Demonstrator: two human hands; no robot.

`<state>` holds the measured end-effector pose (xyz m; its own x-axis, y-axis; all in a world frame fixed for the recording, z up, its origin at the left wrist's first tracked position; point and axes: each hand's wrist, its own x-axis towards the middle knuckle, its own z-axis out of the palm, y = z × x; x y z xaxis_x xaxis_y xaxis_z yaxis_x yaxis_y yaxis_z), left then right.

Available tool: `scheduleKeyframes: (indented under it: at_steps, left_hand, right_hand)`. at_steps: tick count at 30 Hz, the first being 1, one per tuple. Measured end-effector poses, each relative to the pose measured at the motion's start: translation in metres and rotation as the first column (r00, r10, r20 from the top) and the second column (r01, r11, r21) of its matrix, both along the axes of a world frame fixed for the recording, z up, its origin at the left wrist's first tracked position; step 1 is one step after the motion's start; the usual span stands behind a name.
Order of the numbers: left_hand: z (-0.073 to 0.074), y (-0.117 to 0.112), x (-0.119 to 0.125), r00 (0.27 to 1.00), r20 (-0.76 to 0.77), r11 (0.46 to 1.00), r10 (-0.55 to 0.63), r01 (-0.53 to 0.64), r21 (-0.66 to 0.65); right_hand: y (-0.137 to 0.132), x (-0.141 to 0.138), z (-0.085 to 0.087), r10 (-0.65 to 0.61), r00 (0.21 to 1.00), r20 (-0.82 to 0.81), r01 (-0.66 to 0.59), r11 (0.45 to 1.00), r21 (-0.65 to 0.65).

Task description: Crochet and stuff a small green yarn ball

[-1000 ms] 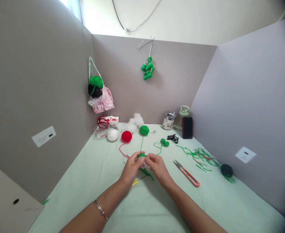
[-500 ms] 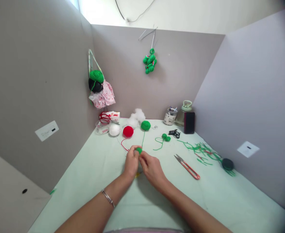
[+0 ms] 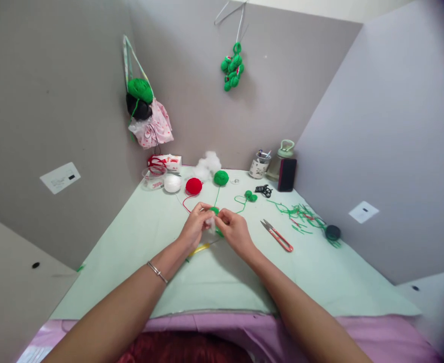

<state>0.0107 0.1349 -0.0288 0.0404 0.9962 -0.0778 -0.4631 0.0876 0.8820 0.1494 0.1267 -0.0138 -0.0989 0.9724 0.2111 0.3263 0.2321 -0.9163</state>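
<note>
My left hand and my right hand meet over the middle of the table, fingers closed on a small green crocheted piece. A whitish tuft, like stuffing, shows between the hands just below it. Fingers cover much of the piece, so its shape is partly hidden. A green strand runs from it to the green yarn ball behind. Under my left wrist lies a yellow-handled crochet hook. To the right of my hands rest orange-handled thread snips.
Red and white yarn balls stand at the back left, by white stuffing. Small green balls, a black claw clip, yarn scraps, a phone and a pen cup are rightward.
The view has tilted downward, showing the table's front edge. A whitish tuft now shows between my hands, and more of the yellow-handled hook is visible. Both hands still hold the green piece.
</note>
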Motion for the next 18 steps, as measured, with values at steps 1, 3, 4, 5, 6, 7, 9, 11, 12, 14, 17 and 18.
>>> scheduleKeyframes:
  at_steps: [1, 3, 4, 5, 6, 7, 9, 11, 12, 14, 17, 18]
  left_hand:
    - [-0.001, 0.001, 0.000, 1.000, 0.012, 1.000, -0.017, 0.017, -0.005]
    - [0.000, 0.001, -0.001, 0.998, 0.045, 0.999, -0.049, 0.049, -0.001]
    - [0.001, 0.001, -0.001, 0.996, 0.068, 0.998, -0.065, 0.065, 0.008]
    - [0.003, 0.001, 0.000, 0.992, 0.092, 0.997, -0.081, 0.079, 0.021]
    - [0.005, 0.000, 0.000, 0.988, 0.117, 0.995, -0.096, 0.092, 0.036]
    - [0.006, -0.001, 0.001, 0.984, 0.139, 0.993, -0.110, 0.104, 0.050]
    - [0.008, -0.003, 0.001, 0.976, 0.168, 0.990, -0.135, 0.124, 0.073]
    - [0.008, -0.004, 0.002, 0.973, 0.173, 0.987, -0.154, 0.142, 0.080]
    - [0.007, -0.004, 0.002, 0.972, 0.170, 0.986, -0.161, 0.150, 0.079]
    - [0.003, -0.005, 0.002, 0.973, 0.156, 0.985, -0.168, 0.159, 0.071]
    - [-0.002, -0.005, 0.004, 0.979, 0.130, 0.986, -0.160, 0.153, 0.061]
    - [-0.003, -0.005, 0.005, 0.982, 0.120, 0.988, -0.149, 0.143, 0.061]
  right_hand:
    - [0.001, 0.000, 0.000, 0.003, 1.000, -0.016, -0.004, 1.000, -0.015]
    - [0.003, 0.001, 0.000, 0.011, 0.998, -0.065, -0.014, 0.999, -0.045]
    - [0.004, 0.002, 0.000, 0.011, 0.996, -0.094, -0.016, 0.998, -0.059]
    - [0.006, 0.003, 0.000, 0.007, 0.992, -0.123, -0.016, 0.997, -0.071]
    - [0.008, 0.005, 0.001, 0.001, 0.988, -0.152, -0.014, 0.996, -0.084]
    - [0.009, 0.007, 0.001, -0.007, 0.984, -0.180, -0.011, 0.995, -0.099]
    - [0.011, 0.011, 0.002, -0.021, 0.973, -0.230, -0.011, 0.991, -0.136]
    - [0.013, 0.013, 0.001, -0.023, 0.961, -0.276, -0.028, 0.984, -0.178]
    - [0.013, 0.014, 0.000, -0.019, 0.955, -0.297, -0.043, 0.979, -0.201]
    - [0.015, 0.015, -0.001, -0.003, 0.944, -0.331, -0.083, 0.966, -0.246]
    - [0.018, 0.015, -0.002, 0.028, 0.936, -0.351, -0.142, 0.942, -0.303]
    - [0.018, 0.015, -0.003, 0.037, 0.937, -0.348, -0.154, 0.937, -0.314]
